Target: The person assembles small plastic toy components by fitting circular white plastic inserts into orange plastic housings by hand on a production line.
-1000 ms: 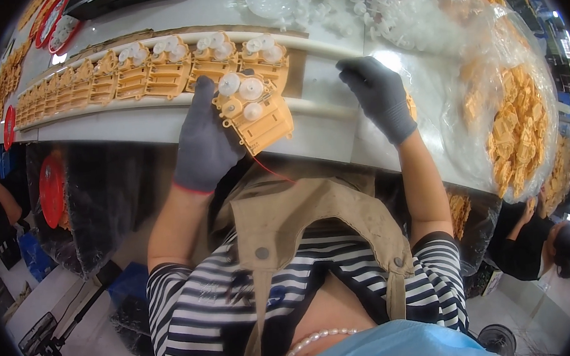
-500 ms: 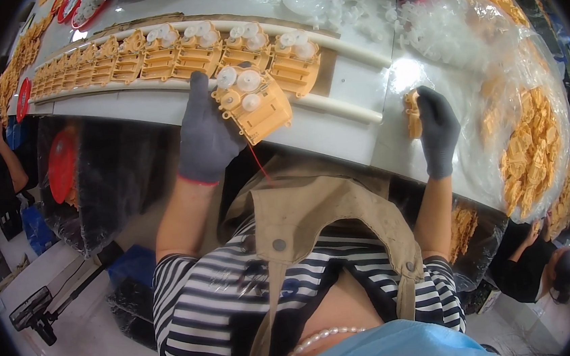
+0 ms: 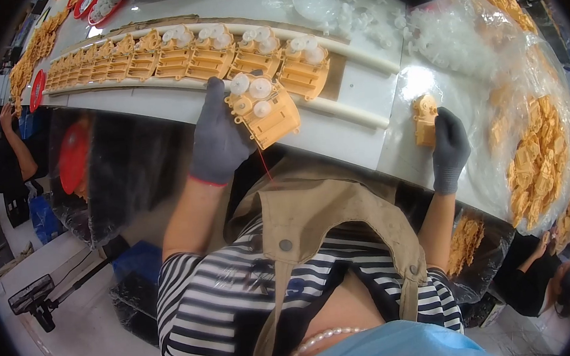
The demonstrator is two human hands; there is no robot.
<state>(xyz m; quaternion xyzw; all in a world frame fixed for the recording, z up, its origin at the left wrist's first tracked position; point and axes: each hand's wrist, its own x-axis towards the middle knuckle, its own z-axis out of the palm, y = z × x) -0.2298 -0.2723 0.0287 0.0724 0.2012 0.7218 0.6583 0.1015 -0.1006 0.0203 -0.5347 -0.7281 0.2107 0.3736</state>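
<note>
My left hand (image 3: 217, 143), in a grey glove, grips a tan plastic gear housing (image 3: 272, 123) by its left side. Three white gears (image 3: 261, 87) sit on the housing's upper part, and its ribbed lower part tilts toward the table's near edge. Off to the right, my gloved right hand (image 3: 451, 144) is closed on the right edge of a smaller tan plastic piece (image 3: 424, 122), whose broad face shows. Its fingertips are partly hidden. Behind my left hand runs a row of similar tan housings (image 3: 173, 63), several with white gears on them.
Two white rails (image 3: 343, 110) flank the row. Loose clear and white gears (image 3: 365, 13) lie at the back. A clear plastic bag (image 3: 473, 39) and a heap of tan parts (image 3: 534, 159) occupy the right side. Red dishes (image 3: 38, 90) are at far left; other people (image 3: 8, 148) sit nearby.
The small tan piece in my right hand has turned from edge-on to show its broad face. My left hand still holds the gear housing. The whole view has shifted slightly.
</note>
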